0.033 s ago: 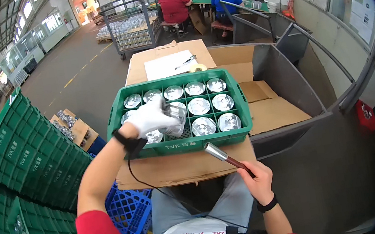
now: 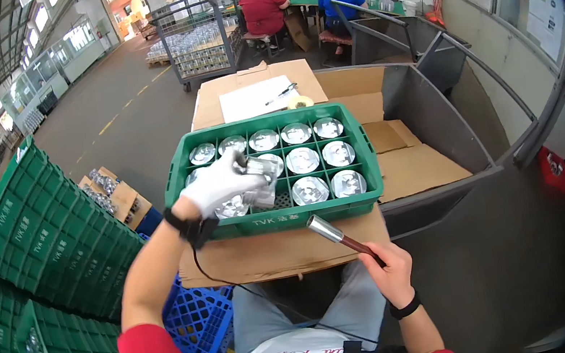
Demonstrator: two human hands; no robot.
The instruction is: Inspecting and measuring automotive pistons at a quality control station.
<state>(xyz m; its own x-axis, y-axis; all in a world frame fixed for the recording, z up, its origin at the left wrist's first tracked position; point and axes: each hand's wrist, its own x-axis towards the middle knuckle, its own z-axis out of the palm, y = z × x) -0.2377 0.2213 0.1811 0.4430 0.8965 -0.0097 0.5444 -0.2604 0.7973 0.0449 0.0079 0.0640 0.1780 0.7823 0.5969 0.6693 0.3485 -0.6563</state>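
My left hand (image 2: 224, 184), in a white glove, is closed around a shiny metal piston (image 2: 262, 183). It holds the piston tilted above a front cell of the green divided crate (image 2: 281, 218). Part of that cell's perforated bottom shows beside the piston. Metal pistons, such as this one (image 2: 310, 190), sit in the other visible cells; the glove partly hides a few at the left. My bare right hand (image 2: 389, 268) grips a tool with a brown handle and a silver cylindrical head (image 2: 324, 228), held in front of the crate and apart from it.
Cardboard (image 2: 237, 262) lies under the crate; behind are white paper (image 2: 249, 99), a pen and a tape roll (image 2: 300, 102). A grey metal bin (image 2: 426, 111) stands right. Stacked green crates (image 2: 43, 234) and a blue crate (image 2: 198, 320) are left. Two people sit at a far table.
The left hand and its piston have shifted slightly, the piston now a little more lifted and tilted. The right hand keeps the same grip. The whole view has moved slightly.
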